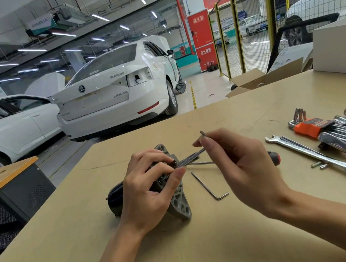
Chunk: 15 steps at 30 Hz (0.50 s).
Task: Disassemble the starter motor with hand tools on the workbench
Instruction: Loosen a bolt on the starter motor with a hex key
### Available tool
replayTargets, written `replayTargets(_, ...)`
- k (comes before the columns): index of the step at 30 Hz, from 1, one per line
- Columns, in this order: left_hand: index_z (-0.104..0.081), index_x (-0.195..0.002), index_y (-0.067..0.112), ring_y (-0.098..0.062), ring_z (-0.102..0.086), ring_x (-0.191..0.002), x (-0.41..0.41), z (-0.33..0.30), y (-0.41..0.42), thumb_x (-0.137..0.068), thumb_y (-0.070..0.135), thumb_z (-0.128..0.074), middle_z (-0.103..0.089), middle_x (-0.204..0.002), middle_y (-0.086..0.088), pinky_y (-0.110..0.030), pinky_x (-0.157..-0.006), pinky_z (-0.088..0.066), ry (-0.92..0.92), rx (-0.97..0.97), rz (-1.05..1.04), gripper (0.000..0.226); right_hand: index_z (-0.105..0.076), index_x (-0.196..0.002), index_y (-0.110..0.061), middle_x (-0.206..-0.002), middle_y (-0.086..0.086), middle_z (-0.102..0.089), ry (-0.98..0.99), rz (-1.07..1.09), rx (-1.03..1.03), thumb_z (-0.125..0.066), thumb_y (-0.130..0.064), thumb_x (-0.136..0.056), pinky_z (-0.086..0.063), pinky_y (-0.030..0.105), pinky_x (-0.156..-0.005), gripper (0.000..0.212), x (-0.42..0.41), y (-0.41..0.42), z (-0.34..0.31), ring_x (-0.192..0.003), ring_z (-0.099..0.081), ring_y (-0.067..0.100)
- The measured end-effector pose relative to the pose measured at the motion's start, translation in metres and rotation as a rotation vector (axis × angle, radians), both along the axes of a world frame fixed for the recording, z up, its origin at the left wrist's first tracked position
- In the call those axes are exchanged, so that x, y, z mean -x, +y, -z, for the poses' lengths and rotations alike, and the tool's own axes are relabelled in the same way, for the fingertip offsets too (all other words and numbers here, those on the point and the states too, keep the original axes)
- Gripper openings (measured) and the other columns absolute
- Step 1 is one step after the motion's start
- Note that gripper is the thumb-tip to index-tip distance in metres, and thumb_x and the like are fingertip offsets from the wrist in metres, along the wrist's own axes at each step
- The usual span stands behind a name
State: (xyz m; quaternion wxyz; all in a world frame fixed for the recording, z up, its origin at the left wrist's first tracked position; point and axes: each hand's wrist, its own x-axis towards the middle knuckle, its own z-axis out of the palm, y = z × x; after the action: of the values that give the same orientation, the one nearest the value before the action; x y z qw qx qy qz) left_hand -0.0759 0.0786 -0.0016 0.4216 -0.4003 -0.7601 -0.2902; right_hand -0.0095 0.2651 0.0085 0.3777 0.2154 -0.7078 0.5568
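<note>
**On the table: two hands, one motor**

On the table (231,109), the motor (177,199) lies in the middle. The left hand (147,192) grips it around the body. The right hand (239,166) is just right of the motor and pinches a long bolt (191,156) that sticks out of it. A hex key (209,187) lies just right of the motor. Far right of the motor are a wrench (317,153) and a hex key set (313,126).
</note>
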Motion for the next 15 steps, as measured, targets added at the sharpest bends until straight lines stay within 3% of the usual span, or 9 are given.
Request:
replayTargets(5, -0.073, -0.074, 0.007, -0.014, -0.055, -0.102, -0.0008, -0.0001, -0.0009, -0.099, 0.046, -0.052, -0.068, -0.092, -0.002, -0.019, -0.091, -0.042, -0.014, -0.010, 0.014, 0.051, -0.065, -0.101, -0.007, -0.055, -0.007, -0.046, 0.007, -0.019, -0.065, -0.052, -0.021, -0.098, -0.027, 0.011, -0.049, 0.019, -0.0001, -0.0005, 0.0004, -0.044, -0.035, 0.004)
replayTargets(9, -0.074, -0.076, 0.007, -0.015, -0.055, -0.101, 0.0000, 0.0002, -0.0011, -0.099, 0.043, -0.052, -0.068, -0.092, -0.002, -0.020, -0.090, -0.043, 0.002, -0.006, 0.004, 0.048, -0.065, -0.096, -0.009, -0.052, 0.003, -0.040, 0.004, -0.106, -0.047, -0.055, -0.029, -0.099, -0.028, 0.018, -0.050, 0.022, -0.0019, 0.0000, 0.0008, -0.047, -0.032, 0.008)
replayTargets(15, -0.075, -0.079, 0.006, -0.016, -0.056, -0.100, 0.0005, 0.0017, -0.0009, -0.095, 0.032, -0.059, -0.068, -0.092, 0.000, -0.022, -0.089, -0.045, 0.012, -0.027, -0.010, 0.034, -0.067, -0.070, -0.006, -0.047, -0.011, -0.030, -0.045, -0.149, 0.027, -0.055, -0.035, -0.099, -0.025, 0.009, -0.049, 0.044, -0.0032, -0.0018, 0.0027, -0.043, -0.028, 0.003)
